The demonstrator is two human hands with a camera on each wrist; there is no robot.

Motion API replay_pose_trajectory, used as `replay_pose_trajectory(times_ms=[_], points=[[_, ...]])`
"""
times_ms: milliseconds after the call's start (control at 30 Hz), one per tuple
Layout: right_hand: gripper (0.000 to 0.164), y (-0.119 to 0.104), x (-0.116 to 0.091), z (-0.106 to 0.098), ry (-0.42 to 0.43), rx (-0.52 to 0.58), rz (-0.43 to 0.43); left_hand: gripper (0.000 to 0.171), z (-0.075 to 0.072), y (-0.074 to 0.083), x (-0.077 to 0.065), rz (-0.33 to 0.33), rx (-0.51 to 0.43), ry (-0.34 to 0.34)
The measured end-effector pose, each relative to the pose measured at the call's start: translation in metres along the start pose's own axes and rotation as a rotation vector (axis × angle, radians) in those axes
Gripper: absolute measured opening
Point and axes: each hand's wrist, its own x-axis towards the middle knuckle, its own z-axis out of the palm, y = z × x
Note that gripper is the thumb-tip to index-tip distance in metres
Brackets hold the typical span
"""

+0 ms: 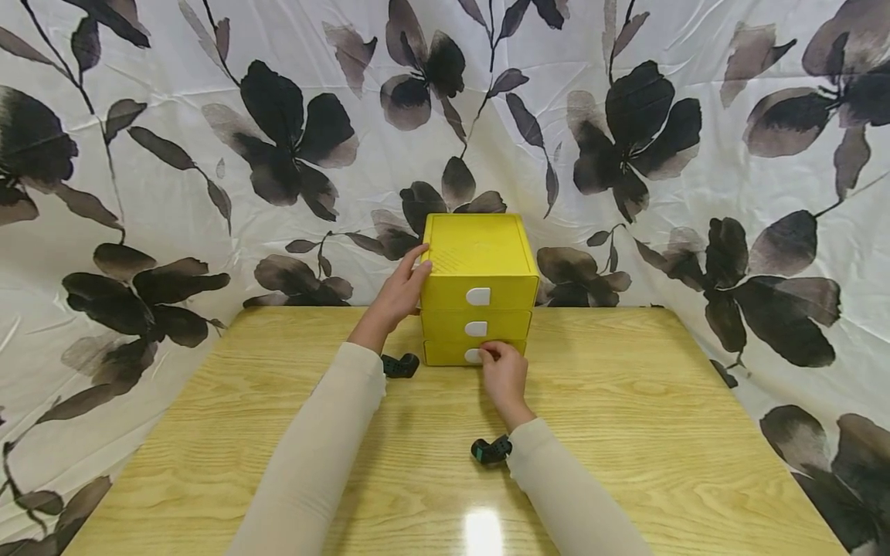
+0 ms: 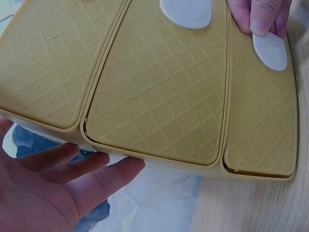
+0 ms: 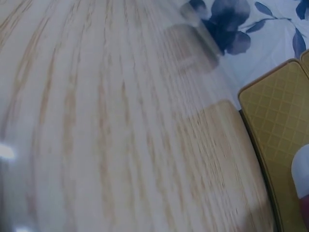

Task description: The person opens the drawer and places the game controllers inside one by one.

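A yellow three-drawer box (image 1: 480,293) stands at the back of the table, each drawer front bearing a white tab handle. My left hand (image 1: 403,292) rests on the box's left side, near its top edge; the left wrist view shows the fingers (image 2: 104,179) extended along that side. With thumb and fingers my right hand (image 1: 505,377) pinches the bottom drawer's white tab (image 2: 270,50). All three drawers sit in the box, their fronts roughly flush. In the right wrist view, the bottom drawer front (image 3: 280,121) shows at the right edge, while most of the right hand is out of frame.
The box stands on a wood-grain table (image 1: 612,432). Behind it hangs a white cloth (image 1: 528,46) with dark flowers, close to the table's back edge. Black wrist devices are strapped on both arms, one of them (image 1: 490,449) on the right.
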Motion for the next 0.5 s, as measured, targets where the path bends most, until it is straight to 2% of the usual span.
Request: replay_pose_trajectory(times_ms=[300,500], points=[[0.010,0.0009,0.0008,-0.0016,-0.017,0.004,0.007,0.053,-0.0001,-0.0016,-0.0001,-0.002,0.007,-0.001],[0.011,0.0030,0.0014,-0.0094,-0.073,0.015,0.008,0.056,-0.0005,-0.0024,-0.0001,0.010,-0.003,-0.004]])
